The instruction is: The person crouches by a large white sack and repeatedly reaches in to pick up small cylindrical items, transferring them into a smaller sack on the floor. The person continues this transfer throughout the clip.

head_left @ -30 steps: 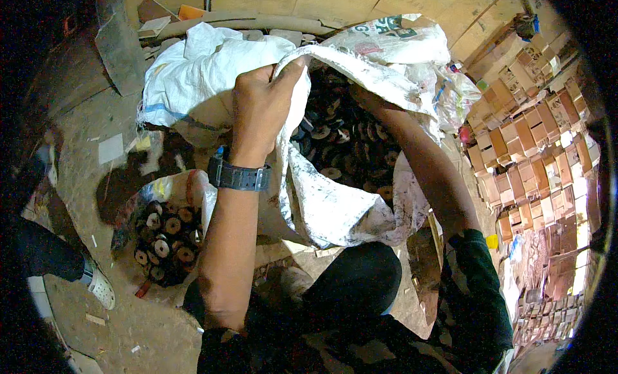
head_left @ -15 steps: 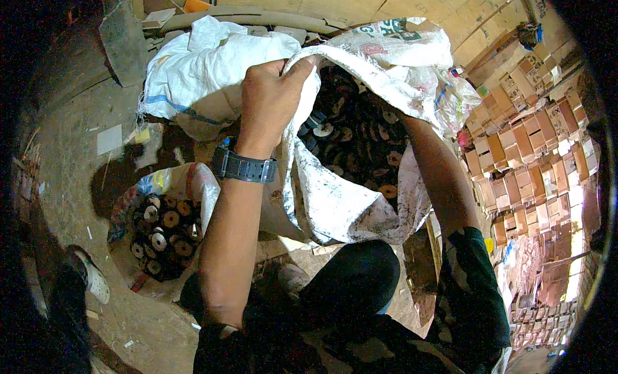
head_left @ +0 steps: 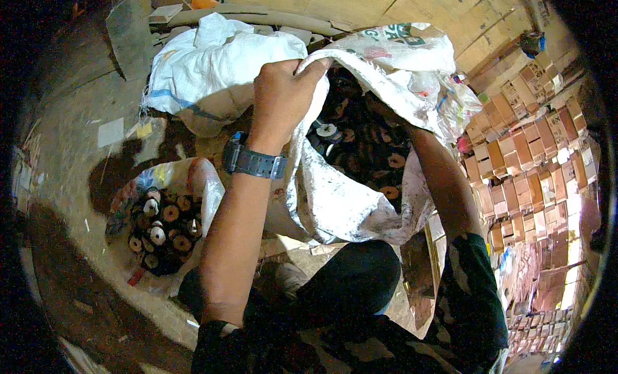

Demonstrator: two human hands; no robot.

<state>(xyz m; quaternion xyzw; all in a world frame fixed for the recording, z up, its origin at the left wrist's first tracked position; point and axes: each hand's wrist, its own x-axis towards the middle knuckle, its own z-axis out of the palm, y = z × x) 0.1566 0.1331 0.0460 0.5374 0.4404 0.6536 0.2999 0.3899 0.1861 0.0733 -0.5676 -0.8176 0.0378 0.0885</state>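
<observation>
My left hand (head_left: 288, 98), with a dark watch on its wrist, is closed on the rim of a white woven sack (head_left: 335, 213) and holds its mouth up. Inside the sack lie many dark round discs (head_left: 364, 149) with holes in their middles, some with pale or brown faces. My right hand (head_left: 394, 116) reaches into the sack from the right, under the raised rim. Its fingers are lost in shadow among the discs, so what they do is hidden.
Left of my left forearm stands a smaller bag (head_left: 209, 187) holding similar discs (head_left: 164, 229). Another white sack (head_left: 193, 71) lies behind. Rows of small brown cardboard boxes (head_left: 515, 155) spread over the right side. A pale square sheet (head_left: 111, 133) lies on the floor.
My left hand and the held rim have shifted slightly right in the view. My right hand stays inside the sack. A shoe at the left edge has gone from view.
</observation>
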